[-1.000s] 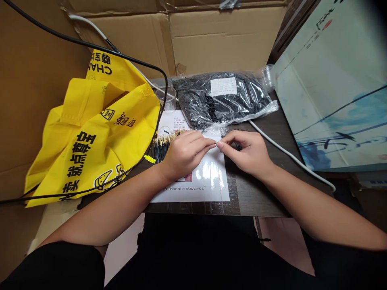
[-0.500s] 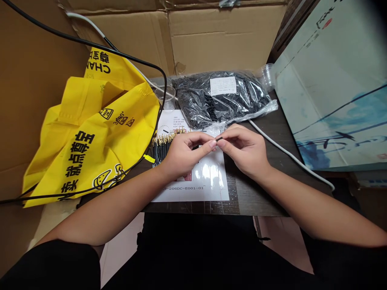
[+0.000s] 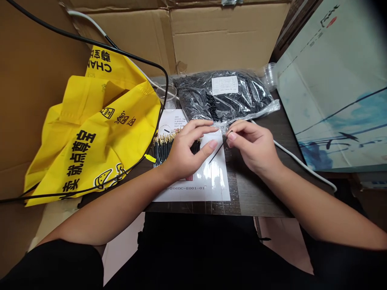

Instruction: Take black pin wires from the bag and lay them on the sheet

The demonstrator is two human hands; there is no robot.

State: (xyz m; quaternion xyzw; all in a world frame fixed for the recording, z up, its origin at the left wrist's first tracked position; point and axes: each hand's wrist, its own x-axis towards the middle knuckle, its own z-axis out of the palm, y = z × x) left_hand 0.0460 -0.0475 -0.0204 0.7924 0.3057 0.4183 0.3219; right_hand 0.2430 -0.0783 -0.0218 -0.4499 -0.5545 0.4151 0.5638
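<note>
Between the thumb and forefinger of my right hand (image 3: 256,147) a thin black wire (image 3: 217,152) is pinched, slanting down to the left over the paper. My left hand (image 3: 189,151) hovers over the left part of the sheet, its fingers apart and nothing in them. Beneath and beside it lies a bundle of short black wires (image 3: 161,150) with gold-coloured metal ends, partly covered by that hand. The printed white sheet (image 3: 211,191) under them has a glossy cover and reflects light.
A clear plastic bag (image 3: 193,98) full of black pieces lies behind my hands. Clear plastic cups (image 3: 270,76) stand near it. A yellow bag (image 3: 111,121) and a black cable (image 3: 121,52) are at left. A patterned white box (image 3: 335,108) borders the right; cardboard (image 3: 229,40) closes the back.
My hands have come apart. The left fingers have opened, and the right hand has shifted slightly right with the black wire, whose length now shows.
</note>
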